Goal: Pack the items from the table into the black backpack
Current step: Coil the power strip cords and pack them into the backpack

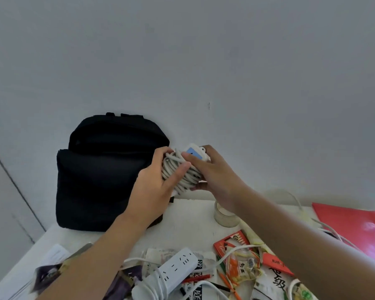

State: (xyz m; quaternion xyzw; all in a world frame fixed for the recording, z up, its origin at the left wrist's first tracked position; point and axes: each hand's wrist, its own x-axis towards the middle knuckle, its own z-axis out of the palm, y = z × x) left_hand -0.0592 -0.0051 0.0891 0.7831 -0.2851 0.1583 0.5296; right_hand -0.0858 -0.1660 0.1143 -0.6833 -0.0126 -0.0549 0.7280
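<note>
The black backpack (104, 172) stands upright at the table's back left, against the wall, its top flap gaping. Just right of it, above the table, both hands hold a white power strip with a blue label (193, 153), its grey cord coiled around it (178, 169). My left hand (154, 187) grips the coil from the left, thumb across the loops. My right hand (212, 172) grips the strip from the right, fingers over the blue label.
A second white power strip (173, 271) with its cord lies at the front of the white table (188, 215). Around it are snack packets (245, 265), red-orange pencils, papers and dark wrappers. A glass jar (225, 215) stands under my right wrist; a red folder (355, 226) lies at the right.
</note>
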